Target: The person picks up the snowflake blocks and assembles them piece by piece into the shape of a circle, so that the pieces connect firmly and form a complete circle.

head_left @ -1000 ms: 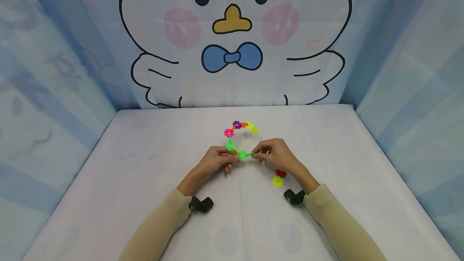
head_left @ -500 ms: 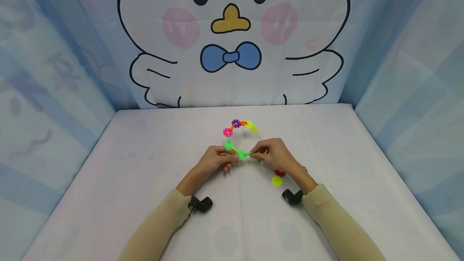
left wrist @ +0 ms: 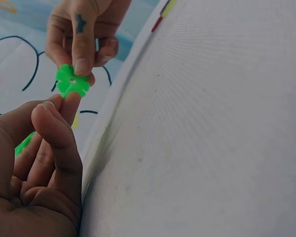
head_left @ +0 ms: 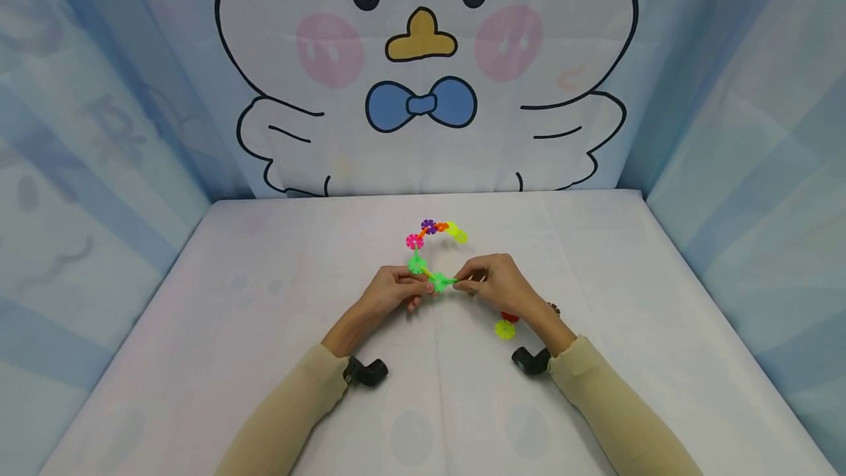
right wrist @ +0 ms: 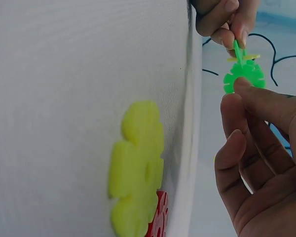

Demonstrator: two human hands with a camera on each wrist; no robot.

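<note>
A curved chain of slotted plastic snowflake discs runs between my hands, with yellow, orange, purple, pink and green discs joined edge to edge. My left hand pinches its near end at a green snowflake disc. Opposite it, my right hand pinches another green snowflake disc between thumb and forefinger. In the right wrist view the two green discs meet edge to edge, set crosswise. The left wrist view shows the right thumb over the flat green disc, close above the left fingertips.
Near my right wrist, a yellow disc and a red disc lie on the white-covered table, the red one partly hidden by my arm. A dark disc peeks out beyond that wrist. A printed cloth backdrop rises behind the table.
My right hand has edged slightly left, toward my left hand, keeping its pinch on the green disc. More of the dark disc shows past the right wrist. My left hand holds almost still.
</note>
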